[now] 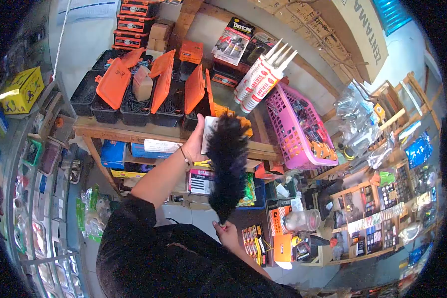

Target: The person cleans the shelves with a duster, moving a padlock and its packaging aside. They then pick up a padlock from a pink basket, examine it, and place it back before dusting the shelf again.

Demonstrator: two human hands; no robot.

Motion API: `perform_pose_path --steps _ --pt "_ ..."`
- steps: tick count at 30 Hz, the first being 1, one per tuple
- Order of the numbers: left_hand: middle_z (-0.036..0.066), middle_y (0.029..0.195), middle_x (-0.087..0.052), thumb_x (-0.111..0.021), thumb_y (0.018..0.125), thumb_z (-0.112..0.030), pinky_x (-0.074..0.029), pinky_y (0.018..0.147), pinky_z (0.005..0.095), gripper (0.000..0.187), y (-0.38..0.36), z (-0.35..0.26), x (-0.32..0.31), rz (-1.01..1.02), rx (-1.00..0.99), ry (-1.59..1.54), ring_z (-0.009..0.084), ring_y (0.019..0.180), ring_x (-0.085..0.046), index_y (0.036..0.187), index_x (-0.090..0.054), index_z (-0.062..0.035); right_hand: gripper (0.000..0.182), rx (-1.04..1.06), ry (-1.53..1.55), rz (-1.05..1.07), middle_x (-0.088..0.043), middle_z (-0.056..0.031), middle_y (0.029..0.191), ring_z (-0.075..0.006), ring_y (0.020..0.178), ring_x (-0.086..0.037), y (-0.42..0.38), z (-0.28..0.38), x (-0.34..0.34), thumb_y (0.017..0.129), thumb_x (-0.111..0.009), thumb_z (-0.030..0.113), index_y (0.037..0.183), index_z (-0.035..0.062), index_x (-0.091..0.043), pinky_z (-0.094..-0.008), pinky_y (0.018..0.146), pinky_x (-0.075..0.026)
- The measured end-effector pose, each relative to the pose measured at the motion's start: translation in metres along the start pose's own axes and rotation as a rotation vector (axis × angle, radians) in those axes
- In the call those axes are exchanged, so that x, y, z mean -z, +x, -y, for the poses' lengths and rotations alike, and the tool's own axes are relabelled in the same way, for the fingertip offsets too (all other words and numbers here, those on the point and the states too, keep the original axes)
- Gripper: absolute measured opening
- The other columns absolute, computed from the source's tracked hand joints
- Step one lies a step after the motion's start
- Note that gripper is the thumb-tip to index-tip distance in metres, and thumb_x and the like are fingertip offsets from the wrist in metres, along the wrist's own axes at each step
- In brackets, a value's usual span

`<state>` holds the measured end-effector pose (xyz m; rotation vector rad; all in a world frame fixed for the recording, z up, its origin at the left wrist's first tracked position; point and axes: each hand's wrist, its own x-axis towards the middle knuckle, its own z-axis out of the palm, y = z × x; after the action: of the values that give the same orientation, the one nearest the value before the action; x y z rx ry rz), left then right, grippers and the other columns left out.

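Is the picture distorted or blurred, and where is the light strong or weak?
In the head view, a fisheye lens bends the wooden shelf and leaves black corners; the feather duster in the right hand looks soft, perhaps from motion; the left hand on a white box is sharper; light is bright at upper right near the pink basket and dim at the lower edge.

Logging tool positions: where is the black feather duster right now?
In the head view, the black feather duster stands upright at centre, its handle in the right hand, plumes beside the left hand at the wooden shelf, left of the pink plastic basket.
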<state>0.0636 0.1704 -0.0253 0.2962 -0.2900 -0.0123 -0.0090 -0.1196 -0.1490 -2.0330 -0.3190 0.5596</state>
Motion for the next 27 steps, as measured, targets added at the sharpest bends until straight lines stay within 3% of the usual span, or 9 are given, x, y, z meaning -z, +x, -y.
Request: perform_pose_path --steps 4,10,13,16,18,21,22,24,27 --pt "0.021 0.119 -0.045 -0.03 0.062 -0.08 -0.037 0.087 0.0563 0.097 0.009 -0.002 0.021 0.373 0.13 -0.045 0.0433 0.101 -0.049 0.128 -0.034 -0.008 0.04 0.188 -0.181 -0.007 -0.04 0.0016 0.047 -0.008 0.045 -0.035 0.016 -0.027 0.0 0.076 -0.066 0.031 0.055 0.005 -0.043 -0.0267 0.041 -0.03" --pt "0.015 0.131 -0.036 -0.03 0.06 -0.081 -0.026 0.098 0.0522 0.101 0.004 0.003 0.016 0.114 0.088 -0.111 0.0344 0.118 -0.037 0.132 -0.029 -0.0102 0.039 0.006 -0.032 0.005 -0.039 0.0026 0.048 -0.0069 0.046 -0.033 0.007 -0.002 -0.005 0.078 -0.064 0.03 0.057 0.0051 -0.042 -0.0264 0.042 -0.029" --pt "0.016 0.13 -0.036 -0.032 0.06 -0.081 -0.025 0.096 0.0557 0.101 0.013 0.002 0.028 0.653 0.164 -0.088 0.038 0.118 -0.035 0.131 -0.029 -0.0087 0.036 0.028 -0.111 0.068 -0.04 0.0046 0.049 -0.0041 0.047 -0.035 0.004 0.006 -0.008 0.08 -0.063 0.023 0.055 0.0087 -0.042 -0.0232 0.043 -0.029" --pt "0.022 0.127 -0.038 -0.034 0.061 -0.08 -0.029 0.094 0.0559 0.099 0.003 0.005 0.017 0.021 0.071 -0.308 0.0442 0.112 -0.04 0.129 -0.032 -0.0078 0.036 -0.01 0.013 -0.012 -0.04 0.0048 0.049 -0.0055 0.046 -0.035 0.005 -0.003 -0.012 0.08 -0.063 0.026 0.056 0.0069 -0.044 -0.0246 0.043 -0.03" --pt "0.021 0.127 -0.038 -0.034 0.061 -0.08 -0.029 0.094 0.0561 0.098 0.008 0.004 0.021 0.06 0.103 -0.465 0.044 0.113 -0.039 0.13 -0.031 -0.0094 0.036 0.009 0.006 0.04 -0.04 0.0048 0.049 -0.0064 0.046 -0.035 -0.001 0.011 -0.011 0.079 -0.063 0.028 0.057 0.006 -0.046 -0.0258 0.042 -0.03" --pt "0.014 0.131 -0.036 -0.025 0.066 -0.078 -0.025 0.1 0.0464 0.095 0.02 0.003 0.037 0.712 0.111 -0.041 0.0324 0.119 -0.037 0.132 -0.029 -0.0098 0.035 0.012 -0.099 0.066 -0.041 0.0042 0.05 -0.0058 0.047 -0.036 -0.002 0.02 -0.006 0.079 -0.063 0.027 0.057 0.0059 -0.046 -0.0253 0.044 -0.03" --pt "0.014 0.131 -0.036 -0.025 0.066 -0.078 -0.025 0.1 0.0464 0.095 0.016 0.003 0.026 0.712 0.115 -0.042 0.0324 0.119 -0.037 0.132 -0.029 -0.0098 0.035 0.011 -0.097 0.064 -0.041 0.0042 0.05 -0.0058 0.047 -0.036 0.0 0.013 -0.007 0.079 -0.063 0.027 0.057 0.0059 -0.046 -0.0253 0.044 -0.03" --pt "0.021 0.126 -0.04 -0.033 0.063 -0.079 -0.029 0.096 0.0524 0.097 0.006 0.006 0.006 0.034 0.034 -0.336 0.0436 0.111 -0.041 0.129 -0.032 -0.0068 0.036 -0.052 -0.007 -0.076 -0.043 0.0032 0.05 -0.0055 0.048 -0.038 0.003 -0.009 -0.011 0.079 -0.063 0.027 0.057 0.0045 -0.046 -0.0251 0.045 -0.031" --pt "0.018 0.127 -0.039 -0.029 0.066 -0.078 -0.029 0.097 0.0491 0.095 0.017 0.005 0.032 0.327 0.049 -0.091 0.0365 0.114 -0.04 0.129 -0.032 -0.0068 0.035 0.079 -0.148 0.025 -0.044 0.0027 0.05 -0.0061 0.049 -0.038 0.0 -0.028 -0.012 0.079 -0.063 0.027 0.059 0.0029 -0.048 -0.0259 0.045 -0.032"
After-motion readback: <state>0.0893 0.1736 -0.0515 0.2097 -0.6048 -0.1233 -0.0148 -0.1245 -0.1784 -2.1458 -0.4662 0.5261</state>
